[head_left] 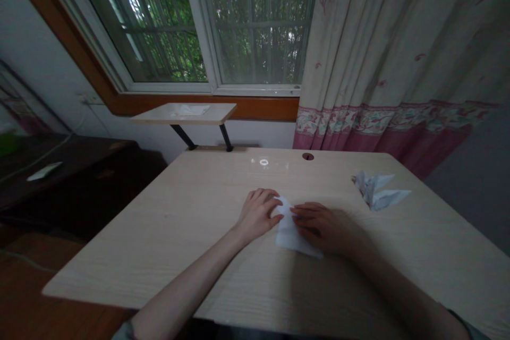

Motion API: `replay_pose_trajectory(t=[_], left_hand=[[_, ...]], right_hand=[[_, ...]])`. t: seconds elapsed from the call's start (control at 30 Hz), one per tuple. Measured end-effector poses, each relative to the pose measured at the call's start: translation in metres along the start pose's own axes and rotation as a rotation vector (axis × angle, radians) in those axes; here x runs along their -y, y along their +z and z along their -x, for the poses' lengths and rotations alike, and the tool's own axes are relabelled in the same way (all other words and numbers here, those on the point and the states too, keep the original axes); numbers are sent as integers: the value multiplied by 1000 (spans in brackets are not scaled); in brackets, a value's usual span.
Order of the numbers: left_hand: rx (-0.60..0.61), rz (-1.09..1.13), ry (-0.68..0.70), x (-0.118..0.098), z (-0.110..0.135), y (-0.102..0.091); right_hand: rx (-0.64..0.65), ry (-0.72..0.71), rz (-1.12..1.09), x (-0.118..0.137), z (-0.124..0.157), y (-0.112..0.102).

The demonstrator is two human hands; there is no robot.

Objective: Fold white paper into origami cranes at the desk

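A small piece of folded white paper (297, 239) lies on the pale wooden desk (191, 223), wider at its near end and narrowing away from me. At its left edge my left hand (261, 212) grips the paper with curled fingers and thumb. From the right, my right hand (321, 226) has its fingers closed together on the paper's upper part, covering some of it. The fingertips of the two hands almost meet over the sheet. Farther right on the desk rests a crumpled, folded white paper piece (376, 191) with two pointed ends.
A raised shelf (151, 112) on black supports at the back left carries a thin white sheet (191, 110). A round cable hole (308, 156) is near the desk's back edge. Beyond are a window and a patterned curtain (358, 64). A dark table (79, 154) stands left.
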State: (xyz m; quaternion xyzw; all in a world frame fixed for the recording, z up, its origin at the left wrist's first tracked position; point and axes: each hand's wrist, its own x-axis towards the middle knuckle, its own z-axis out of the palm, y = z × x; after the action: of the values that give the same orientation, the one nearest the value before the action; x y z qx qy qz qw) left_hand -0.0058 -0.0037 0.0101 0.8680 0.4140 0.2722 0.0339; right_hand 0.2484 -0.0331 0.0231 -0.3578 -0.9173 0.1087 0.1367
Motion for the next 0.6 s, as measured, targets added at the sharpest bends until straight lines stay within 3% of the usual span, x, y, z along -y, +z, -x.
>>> replay_pose_trajectory(t=[0.3, 0.47, 0.6], left_hand=[[-6, 5, -21, 1, -1, -3], [53, 134, 89, 2, 0, 0], [112, 204, 134, 1, 1, 3]], right_hand=[[-48, 26, 98, -7, -2, 19], [-106, 34, 184, -14, -1, 30], [-75, 35, 205, -18, 2, 30]])
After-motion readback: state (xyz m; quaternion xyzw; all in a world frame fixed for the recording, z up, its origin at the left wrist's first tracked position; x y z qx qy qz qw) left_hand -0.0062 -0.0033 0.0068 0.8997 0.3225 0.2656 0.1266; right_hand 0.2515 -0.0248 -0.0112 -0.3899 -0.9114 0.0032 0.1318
